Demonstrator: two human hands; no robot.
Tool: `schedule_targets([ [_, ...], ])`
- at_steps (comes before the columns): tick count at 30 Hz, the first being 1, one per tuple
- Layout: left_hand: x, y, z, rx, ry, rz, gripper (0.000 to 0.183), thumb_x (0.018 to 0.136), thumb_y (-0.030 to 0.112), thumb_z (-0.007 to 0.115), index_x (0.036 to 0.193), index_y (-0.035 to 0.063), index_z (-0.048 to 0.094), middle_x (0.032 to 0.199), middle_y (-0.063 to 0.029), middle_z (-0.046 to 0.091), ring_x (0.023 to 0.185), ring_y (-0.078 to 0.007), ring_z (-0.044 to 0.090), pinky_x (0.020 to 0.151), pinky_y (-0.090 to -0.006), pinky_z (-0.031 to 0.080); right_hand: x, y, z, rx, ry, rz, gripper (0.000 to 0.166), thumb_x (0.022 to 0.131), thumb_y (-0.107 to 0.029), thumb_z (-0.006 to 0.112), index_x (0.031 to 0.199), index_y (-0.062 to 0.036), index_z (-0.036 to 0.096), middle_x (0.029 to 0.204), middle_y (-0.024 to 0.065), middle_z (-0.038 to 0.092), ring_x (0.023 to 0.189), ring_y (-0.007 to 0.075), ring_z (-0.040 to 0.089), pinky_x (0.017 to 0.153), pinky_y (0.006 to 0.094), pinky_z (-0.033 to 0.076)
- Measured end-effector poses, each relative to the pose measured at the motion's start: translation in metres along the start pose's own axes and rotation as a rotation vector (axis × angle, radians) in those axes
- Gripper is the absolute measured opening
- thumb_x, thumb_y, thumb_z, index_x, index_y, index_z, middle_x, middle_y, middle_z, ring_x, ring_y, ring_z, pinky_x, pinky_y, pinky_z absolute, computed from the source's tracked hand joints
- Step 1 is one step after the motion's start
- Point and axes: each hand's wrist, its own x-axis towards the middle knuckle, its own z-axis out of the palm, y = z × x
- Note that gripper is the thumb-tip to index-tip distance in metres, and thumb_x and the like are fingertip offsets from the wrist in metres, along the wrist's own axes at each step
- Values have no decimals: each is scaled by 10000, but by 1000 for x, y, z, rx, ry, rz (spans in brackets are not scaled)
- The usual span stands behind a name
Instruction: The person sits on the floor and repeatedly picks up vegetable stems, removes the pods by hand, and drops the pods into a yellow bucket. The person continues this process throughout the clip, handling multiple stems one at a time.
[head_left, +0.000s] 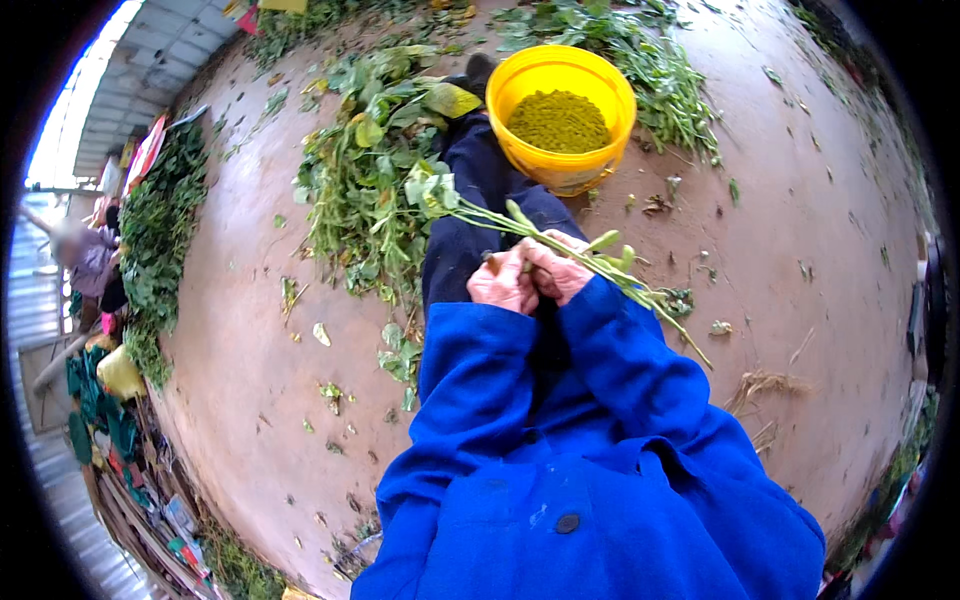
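Observation:
My left hand (504, 283) and my right hand (562, 274) meet above my lap. The right one grips a green bean stalk (491, 217) with plump pods (616, 259) along it. Leaves hang at its upper left end, and its bare tip reaches down to the right over my sleeve. The left fingers are curled against the right ones; what they pinch is hidden. A small brown thing (491, 261) shows at the left thumb. Beyond my knees stands a yellow plastic bucket (559, 176), partly filled with small green beans or pods (559, 122).
Heaped bean plants (367, 180) lie against my left leg, and another pile (645, 67) lies behind the bucket. Leaf scraps litter the concrete floor (247, 330). At far left, a person (86, 255) is beside a long green heap (161, 225); sticks (124, 510) lie below.

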Motion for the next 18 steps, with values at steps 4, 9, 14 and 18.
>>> schedule_targets([
  [4, -2, 2, 0, 222, 28, 133, 234, 841, 233, 533, 656, 101, 482, 491, 45, 404, 339, -49, 299, 305, -211, 199, 2, -1, 1, 2, 37, 33, 122, 792, -209, 568, 783, -88, 564, 558, -17, 496, 416, 55, 391, 368, 194, 276],
  [9, 10, 33, -1, 719, 40, 476, 168, 811, 167, 583, 768, 12, 538, 613, 18, 512, 531, -42, 427, 495, -184, 356, 1, 3, -3, 45, 48, 43, 69, 774, -112, 556, 813, -55, 565, 583, 8, 511, 391, 54, 401, 332, 192, 291],
  [14, 44, 59, 8, 1317, 63, 674, 273, 764, 236, 618, 844, -23, 583, 680, -88, 597, 560, -129, 507, 563, -261, 430, 3, 1, -4, 90, -6, 65, 108, 742, -60, 546, 846, -57, 573, 588, 14, 522, 397, 66, 430, 335, 195, 313],
  [18, 68, 71, 12, 1533, -170, 485, 315, 752, 296, 589, 691, -12, 568, 598, -147, 563, 539, -222, 522, 530, -328, 407, 13, 19, -13, -131, -67, -69, 139, 800, -117, 541, 932, -82, 568, 602, 3, 528, 417, 51, 424, 352, 175, 303],
])
